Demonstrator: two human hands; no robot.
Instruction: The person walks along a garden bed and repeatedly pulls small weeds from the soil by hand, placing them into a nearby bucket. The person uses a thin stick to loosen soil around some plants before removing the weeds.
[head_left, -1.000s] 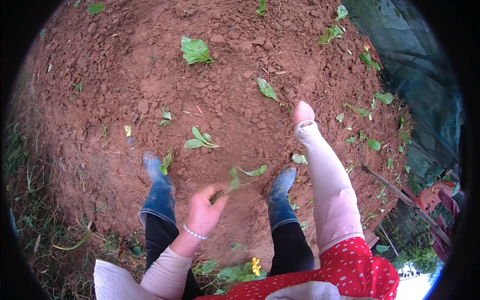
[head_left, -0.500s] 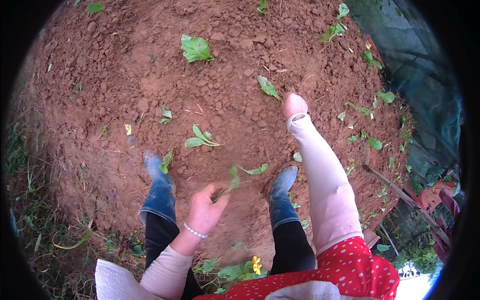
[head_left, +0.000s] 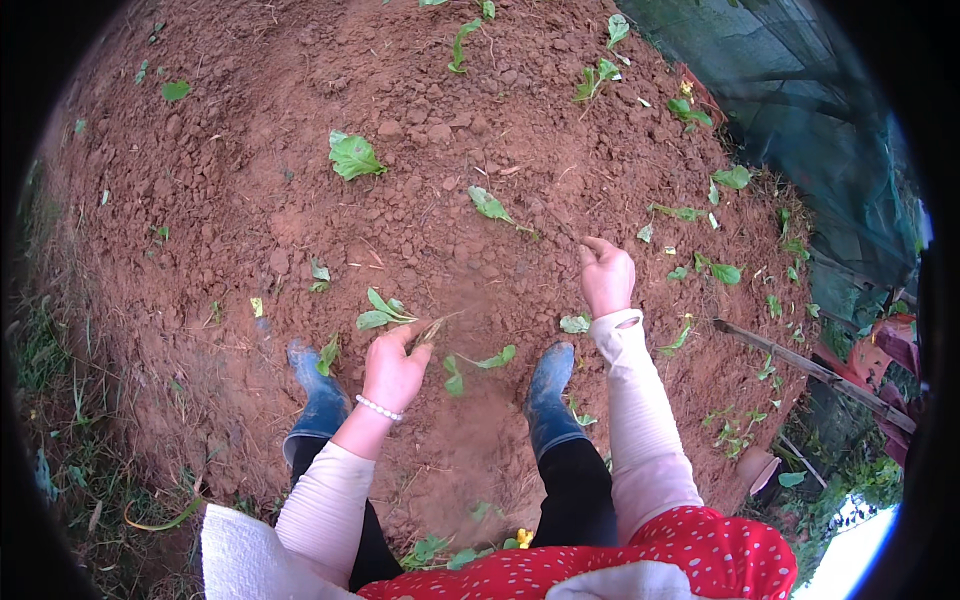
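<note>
My left hand (head_left: 391,377), with a white bead bracelet at the wrist, pinches a small bunch of thin dry stalks (head_left: 434,328) above the soil. Close to its fingertips lies a green leafy seedling (head_left: 377,317). A second seedling (head_left: 490,358) rests on the ground to the right of that hand. My right hand (head_left: 609,279) is closed low over the reddish soil, its fingertips pointing left and away; whatever they grip is hard to make out against the dirt. Beyond it lies a wilted seedling (head_left: 489,204), and a small leaf (head_left: 575,324) is just nearer.
My blue boots (head_left: 318,390) stand apart on the bare soil (head_left: 250,220). Loose leaves, among them a broad green leaf (head_left: 354,156), are scattered about. Dark green netting (head_left: 790,110) borders the right, with a wooden stick (head_left: 800,365) nearer. Grass (head_left: 60,400) edges the left.
My left hand has moved up and slightly left with its stalks. My right hand has drawn nearer and a little right. The view has shifted, so the ground sits differently.
</note>
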